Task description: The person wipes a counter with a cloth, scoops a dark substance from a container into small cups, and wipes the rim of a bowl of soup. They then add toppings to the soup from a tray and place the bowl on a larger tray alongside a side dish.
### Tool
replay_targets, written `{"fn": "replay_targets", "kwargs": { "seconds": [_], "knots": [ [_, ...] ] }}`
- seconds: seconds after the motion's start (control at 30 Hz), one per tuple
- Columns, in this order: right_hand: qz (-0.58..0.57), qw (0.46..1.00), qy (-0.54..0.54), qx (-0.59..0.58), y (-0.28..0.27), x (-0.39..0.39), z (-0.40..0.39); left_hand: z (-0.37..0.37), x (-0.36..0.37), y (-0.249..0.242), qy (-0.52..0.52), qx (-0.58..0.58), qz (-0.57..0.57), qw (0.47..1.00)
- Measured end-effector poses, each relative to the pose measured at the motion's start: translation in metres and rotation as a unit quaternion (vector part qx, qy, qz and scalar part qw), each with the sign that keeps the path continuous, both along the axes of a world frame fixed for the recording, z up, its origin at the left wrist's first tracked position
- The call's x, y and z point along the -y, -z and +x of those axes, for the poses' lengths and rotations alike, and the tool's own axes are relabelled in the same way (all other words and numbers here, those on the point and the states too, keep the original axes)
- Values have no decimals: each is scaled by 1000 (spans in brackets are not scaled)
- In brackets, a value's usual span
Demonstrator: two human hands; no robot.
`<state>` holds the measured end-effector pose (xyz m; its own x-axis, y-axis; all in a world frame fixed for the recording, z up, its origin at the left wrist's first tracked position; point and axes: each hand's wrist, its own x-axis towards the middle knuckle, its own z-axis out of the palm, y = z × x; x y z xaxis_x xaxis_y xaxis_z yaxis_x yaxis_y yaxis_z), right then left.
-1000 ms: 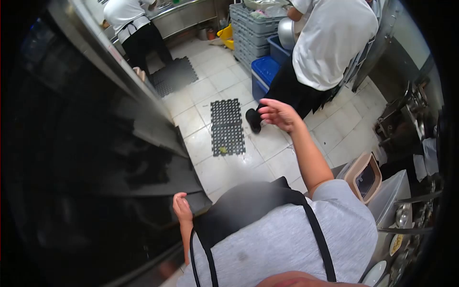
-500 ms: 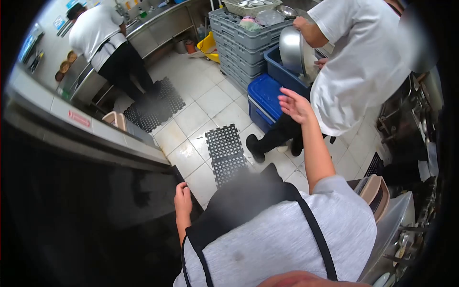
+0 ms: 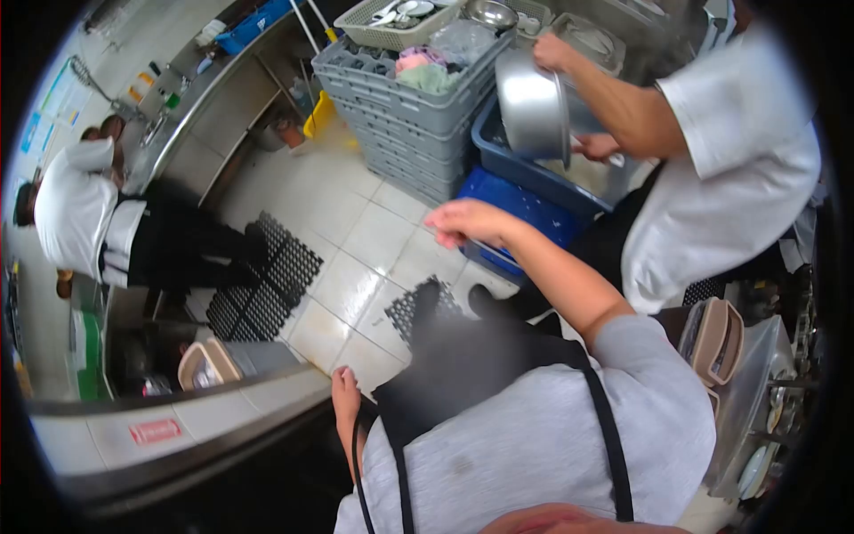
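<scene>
Right grip [image 3: 470, 222] is bare and half open, its fingers loosely bent, held out in front of the body above the white tile floor [image 3: 356, 240]. Nearest to it is the blue lidded bin [image 3: 532, 206], which shows just beyond the wrist and to the right of the fingertips in the head view; whether the two touch cannot be told, as the forearm covers part of the lid. Left grip [image 3: 345, 389] hangs closer to the body, beside the black apron [image 3: 489, 383], empty and slackly curled, near the end of a low tiled wall [image 3: 267, 396].

Directly behind the bin is a blue-grey tub [image 3: 516, 171] with pale contents, over which a co-worker in a white shirt [image 3: 729, 205] holds a tilted metal pot [image 3: 534, 107]. Beside the tub stands a stack of grey crates [image 3: 409, 116], topped by a cream basket [image 3: 396, 31]. At far left, a second co-worker [image 3: 80, 214] stands at a larger black mat [image 3: 276, 280], well apart from both hands
</scene>
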<state>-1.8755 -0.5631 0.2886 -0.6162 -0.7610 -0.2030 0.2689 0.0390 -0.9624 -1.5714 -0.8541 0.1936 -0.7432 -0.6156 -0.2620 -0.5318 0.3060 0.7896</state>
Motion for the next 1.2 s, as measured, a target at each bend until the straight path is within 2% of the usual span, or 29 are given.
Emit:
{"fn": "replay_targets", "kwargs": {
  "seconds": [0.03,0.1,0.17,0.2,0.23,0.27,0.3,0.33,0.37,0.43,0.47,0.57,0.67,0.73,0.8,0.83,0.87,0.9,0.93,0.97,1.0,1.03,1.1,1.13,1.17,1.2],
  "knots": [
    [14,1000,-11,-3,16,2,-13,-44,18,1,23,4,1,1000],
    [46,991,93,79,42,6,-23,-147,45,-5,78,-20,-16,997],
    [31,969,168,179,79,4,-29,-263,68,2,197,-139,-107,965],
    [38,946,215,239,97,3,-26,-317,53,-33,235,-133,-120,955],
    [66,945,194,255,87,-2,-25,-375,54,-36,279,-142,-112,943],
    [93,940,200,258,91,-6,-26,-434,48,-35,309,-209,-130,919],
    [122,931,214,269,84,-8,-29,-482,28,-59,335,-245,-186,890],
    [136,920,252,266,84,-11,-32,-529,10,-73,341,-284,-143,885],
    [150,907,291,265,85,-12,-34,-574,-6,-83,354,-298,-149,874],
    [137,879,368,271,86,-17,-31,-654,-37,-88,344,-339,-236,843],
    [130,861,408,275,88,-19,-26,-684,-55,-95,339,-294,-251,858],
    [164,832,447,284,98,-25,2,-726,-95,-116,344,-168,-309,871],
    [190,786,488,329,110,-28,38,-759,-109,-88,264,-111,-296,911],
    [194,759,500,370,126,-29,66,-751,-117,-102,336,-40,-323,884],
    [188,744,504,395,132,-27,86,-773,-116,-73,372,-141,-420,816],
    [181,738,511,403,135,-26,95,-789,-108,-49,342,-194,-374,840],
    [179,730,520,405,136,-24,101,-796,-104,-42,325,-221,-280,876],
    [178,723,530,405,135,-25,107,-799,-100,-41,303,-246,-98,916],
    [177,717,539,405,136,-26,114,-798,-101,-46,256,-278,124,917],
    [168,715,550,397,138,-26,121,-787,-103,-62,210,-286,291,888],
    [160,714,560,389,140,-27,128,-756,-115,-96,199,-314,193,908],
    [156,714,568,378,141,-31,135,-809,-85,-59,206,-400,135,883],
    [141,701,591,374,140,-37,150,-736,-120,-128,169,-380,246,875],
    [132,696,601,371,139,-40,155,-722,-125,-141,180,-445,192,856],
    [124,692,609,367,141,-43,163,-733,-114,-138,133,-510,21,849],
    [110,695,613,360,146,-45,172,-716,-119,-151,131,-527,70,837]
  ]
}}
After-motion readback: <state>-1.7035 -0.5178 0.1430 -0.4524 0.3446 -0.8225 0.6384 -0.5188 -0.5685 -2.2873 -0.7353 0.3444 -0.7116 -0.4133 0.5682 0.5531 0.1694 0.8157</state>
